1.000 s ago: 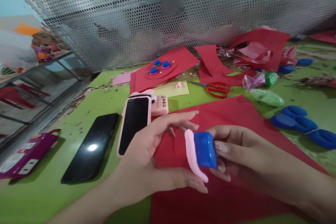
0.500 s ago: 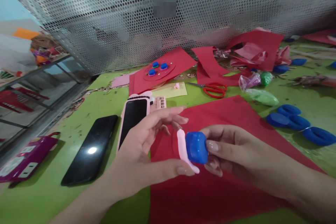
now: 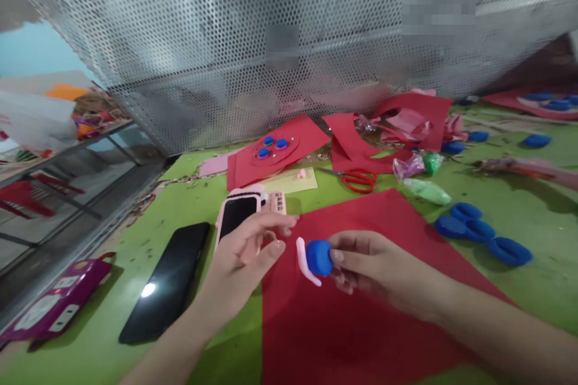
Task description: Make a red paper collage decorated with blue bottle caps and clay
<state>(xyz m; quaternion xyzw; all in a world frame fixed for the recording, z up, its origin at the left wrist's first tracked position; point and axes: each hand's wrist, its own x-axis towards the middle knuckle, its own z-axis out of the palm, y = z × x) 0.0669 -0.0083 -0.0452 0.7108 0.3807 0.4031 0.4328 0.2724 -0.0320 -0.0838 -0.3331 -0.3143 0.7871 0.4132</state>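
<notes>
My right hand (image 3: 361, 261) pinches a rounded blue cap (image 3: 319, 257) between thumb and fingers, above the red paper sheet (image 3: 361, 325). A thin strip of pink clay (image 3: 305, 263) clings to the left side of the cap, its lower end hanging free. My left hand (image 3: 255, 246) is to the left of the strip with thumb and fingers apart, holding nothing and not touching the strip. Behind it a phone in a pink case (image 3: 239, 216) is partly covered by the hand.
Left lie a black phone (image 3: 167, 283) and a purple case (image 3: 63, 301). Behind are red-handled scissors (image 3: 359, 180), a red sheet bearing blue caps (image 3: 311, 135) and red paper scraps (image 3: 347, 144). Several blue caps (image 3: 510, 251) and bagged clay (image 3: 427, 190) lie right. A perforated metal panel (image 3: 217, 60) stands behind.
My left thumb has come off the pink strip, and the left hand has drawn away to the left. My right hand still holds the cap. The view has tilted up slightly.
</notes>
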